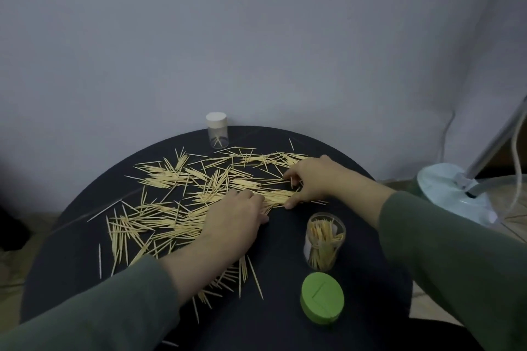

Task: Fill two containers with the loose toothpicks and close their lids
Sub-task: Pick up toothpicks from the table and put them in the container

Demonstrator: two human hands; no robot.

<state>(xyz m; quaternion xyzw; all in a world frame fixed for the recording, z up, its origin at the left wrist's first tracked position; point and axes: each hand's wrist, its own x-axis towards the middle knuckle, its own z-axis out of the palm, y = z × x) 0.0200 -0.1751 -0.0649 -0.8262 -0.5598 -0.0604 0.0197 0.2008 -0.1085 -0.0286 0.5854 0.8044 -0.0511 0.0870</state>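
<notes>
Round black tabletop fills the lower half of the frame, grey wall behind. Pale wooden toothpicks lie scattered loose across its middle and left, more trailing toward the bottom centre.

Left hand, centre of frame, lies palm down on the pile, fingers curled over a bundle of toothpicks. Right hand, just right of centre, has its fingers bent down onto the same bundle from the other end, thumb at the near side; both hands gather the sticks between them. Green sleeves on both arms.

Clear open plastic container stands lower right, partly filled with upright toothpicks. Its green round lid lies just below it on the tabletop. A second clear container with white lid stands at the far edge, upper centre, lid on, a few sticks inside.

White lamp base at right edge.
</notes>
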